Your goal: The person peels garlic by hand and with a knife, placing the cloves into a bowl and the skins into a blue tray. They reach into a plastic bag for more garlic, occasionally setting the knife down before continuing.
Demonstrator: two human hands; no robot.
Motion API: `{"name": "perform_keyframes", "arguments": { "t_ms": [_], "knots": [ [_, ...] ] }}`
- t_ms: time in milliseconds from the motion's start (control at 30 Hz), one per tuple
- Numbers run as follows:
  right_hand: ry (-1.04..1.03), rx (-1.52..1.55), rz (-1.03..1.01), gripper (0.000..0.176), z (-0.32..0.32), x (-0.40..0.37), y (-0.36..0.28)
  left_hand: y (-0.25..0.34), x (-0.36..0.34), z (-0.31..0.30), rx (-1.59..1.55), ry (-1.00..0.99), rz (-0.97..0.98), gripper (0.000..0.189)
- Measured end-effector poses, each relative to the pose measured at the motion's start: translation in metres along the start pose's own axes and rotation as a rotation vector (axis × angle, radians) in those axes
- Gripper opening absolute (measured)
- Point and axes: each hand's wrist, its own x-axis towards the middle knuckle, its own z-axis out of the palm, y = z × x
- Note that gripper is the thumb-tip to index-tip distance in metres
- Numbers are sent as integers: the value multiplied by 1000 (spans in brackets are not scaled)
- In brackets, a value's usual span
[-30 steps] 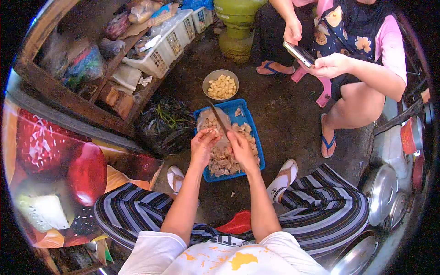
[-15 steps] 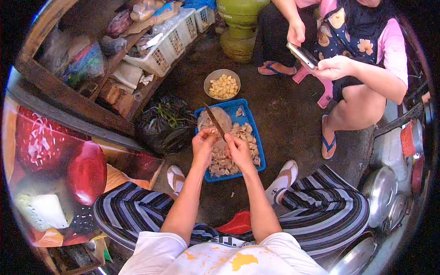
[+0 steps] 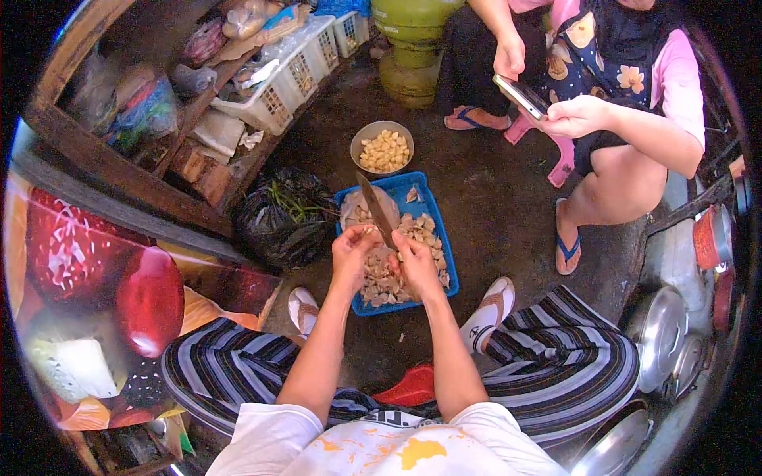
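Note:
My right hand (image 3: pixel 414 262) is closed round the handle of a knife (image 3: pixel 376 209), its blade slanting up and to the left with the flat side showing. Just left of it, my left hand (image 3: pixel 355 252) pinches a small pale garlic clove, mostly covered by the fingers. Both hands are over a blue tray (image 3: pixel 432 206) of unpeeled garlic cloves and skins (image 3: pixel 425 234). A clear plastic bag (image 3: pixel 359 208) lies in the tray's far left part, partly behind the blade. Beyond the tray stands a metal bowl (image 3: pixel 359 155) of peeled garlic cloves (image 3: pixel 386 151).
A black plastic bag (image 3: pixel 278 230) with green stalks sits left of the tray. White baskets (image 3: pixel 278 95) line a wooden shelf, near a green gas cylinder (image 3: pixel 409 63). At right, a seated person (image 3: pixel 627 182) holds a phone (image 3: pixel 520 97). Metal pot lids (image 3: pixel 663 329) stand far right.
The knife has turned in my right hand, so more of the blade's flat face shows. My left hand has shifted slightly; the tray and bowl stay put.

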Motion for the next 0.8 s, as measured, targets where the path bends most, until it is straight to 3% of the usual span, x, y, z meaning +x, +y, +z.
{"name": "perform_keyframes", "arguments": {
  "t_ms": [333,500,600,800],
  "knots": [
    [46,255,123,39,-8,1,-3,6,2,-3,-158,-160,-121,22],
    [30,36,-15,35,-10,5,6,0,3,3,-274,-99,-134,19],
    [42,14,-16,34,-9,6,9,-5,4,6,45,-71,-35,17],
    [41,81,26,36,-7,6,9,-7,3,9,85,-59,-51,18]
  ]
}}
